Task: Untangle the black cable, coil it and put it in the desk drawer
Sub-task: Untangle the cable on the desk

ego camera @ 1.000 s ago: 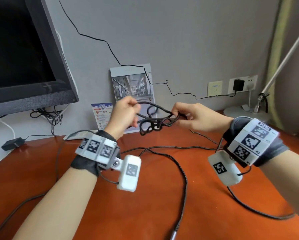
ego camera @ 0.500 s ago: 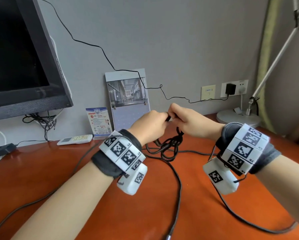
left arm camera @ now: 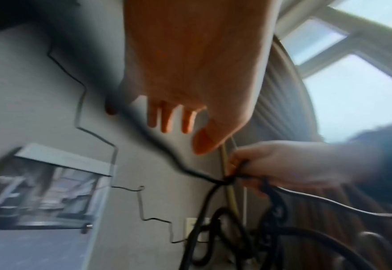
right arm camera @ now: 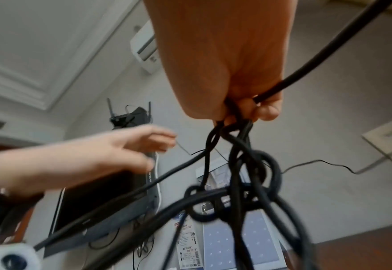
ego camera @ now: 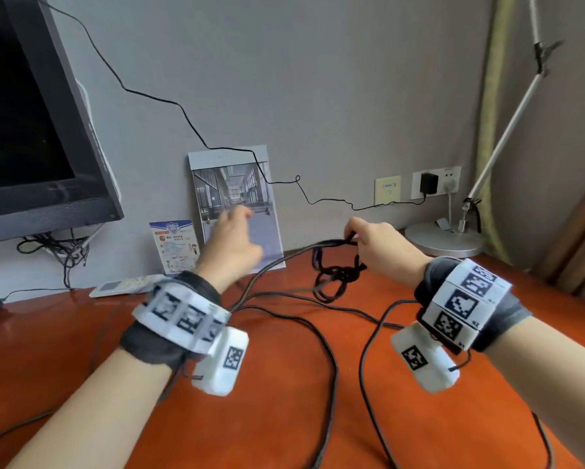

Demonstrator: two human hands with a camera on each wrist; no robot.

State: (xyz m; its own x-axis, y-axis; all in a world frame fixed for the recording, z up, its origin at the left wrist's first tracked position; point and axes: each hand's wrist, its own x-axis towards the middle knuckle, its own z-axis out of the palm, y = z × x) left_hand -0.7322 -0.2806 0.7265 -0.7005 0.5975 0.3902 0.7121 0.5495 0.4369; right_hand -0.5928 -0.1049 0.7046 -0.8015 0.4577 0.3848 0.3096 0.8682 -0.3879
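Cable (ego camera: 335, 282): knotted, hanging above desk (ego camera: 284, 418) from right hand (ego camera: 375, 245) pinching its strands; left hand (ego camera: 233, 245) spread, empty; untangling unfinished, coiling and drawer stowage outstanding, drawer unseen.

Right hand (ego camera: 377, 247) raised, fingers curled pinching; left hand (ego camera: 231, 245) spread.

The left hand (ego camera: 231, 240) is motion-blurred in the head view; its finger positions cannot be resolved there. The black cable (ego camera: 331, 282) runs off the bottom edge of the head view, so its ends are cut off. The knot's crossings are indistinct. Print on the leaflet (ego camera: 176, 247) is too small to read.
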